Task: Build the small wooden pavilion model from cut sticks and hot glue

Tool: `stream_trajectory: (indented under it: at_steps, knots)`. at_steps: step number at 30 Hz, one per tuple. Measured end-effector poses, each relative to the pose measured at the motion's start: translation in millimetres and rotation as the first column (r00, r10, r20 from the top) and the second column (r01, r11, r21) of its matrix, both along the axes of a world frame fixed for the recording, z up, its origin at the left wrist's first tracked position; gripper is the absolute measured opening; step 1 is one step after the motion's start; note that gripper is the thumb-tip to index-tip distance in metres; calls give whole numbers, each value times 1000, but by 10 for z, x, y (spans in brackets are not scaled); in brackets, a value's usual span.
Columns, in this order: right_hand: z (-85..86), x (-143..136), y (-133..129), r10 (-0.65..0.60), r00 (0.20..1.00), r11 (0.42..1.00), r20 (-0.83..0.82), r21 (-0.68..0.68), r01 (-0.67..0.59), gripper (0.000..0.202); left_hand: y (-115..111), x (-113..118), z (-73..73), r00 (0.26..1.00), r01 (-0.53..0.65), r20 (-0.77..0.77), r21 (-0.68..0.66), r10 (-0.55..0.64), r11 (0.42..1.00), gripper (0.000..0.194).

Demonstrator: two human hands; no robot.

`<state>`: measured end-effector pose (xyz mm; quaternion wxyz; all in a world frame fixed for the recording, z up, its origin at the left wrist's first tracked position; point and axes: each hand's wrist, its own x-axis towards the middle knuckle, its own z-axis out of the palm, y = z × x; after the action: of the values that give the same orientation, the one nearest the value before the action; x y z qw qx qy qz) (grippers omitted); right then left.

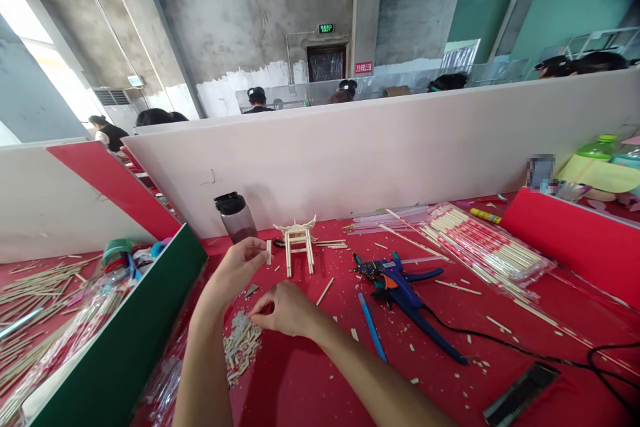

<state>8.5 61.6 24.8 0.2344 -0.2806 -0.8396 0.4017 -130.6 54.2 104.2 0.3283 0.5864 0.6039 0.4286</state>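
"What does the little stick model (299,239) look like?"

"Pale sticks: slim legs, crossbars between them, and a broad top with upturned corners. It stands upright on the red worktop (300,390)."

"And the short pale piece (269,252)?"

"Nearly upright, at the fingers of the left hand (240,268), just beside the model."

"The heap of cut bits (241,352)?"

"Loose and jumbled on the worktop, nearer than the model: short pale lengths, with whitish scraps (239,320) at the far end."
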Motion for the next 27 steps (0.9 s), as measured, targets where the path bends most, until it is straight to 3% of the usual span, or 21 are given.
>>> stream_trajectory:
  at_steps: [13, 19, 27]
  knots:
    - [-13, -41, -36, -109, 994, 992, -7, 61, 110, 12, 21, -2, -15, 1000, 13, 11, 11, -13, 1000, 35]
    - [-32, -16, -56, -38, 999, 972, 36, 232, 29, 18, 28, -2, -21, 1000, 13, 9, 19, -13, 1000, 35]
    - [17, -25, -113, -47, 988, 912, 147, 410, -17, 19, 8, 34, 32, 1000, -15, 9, 6, 15, 1000, 39]
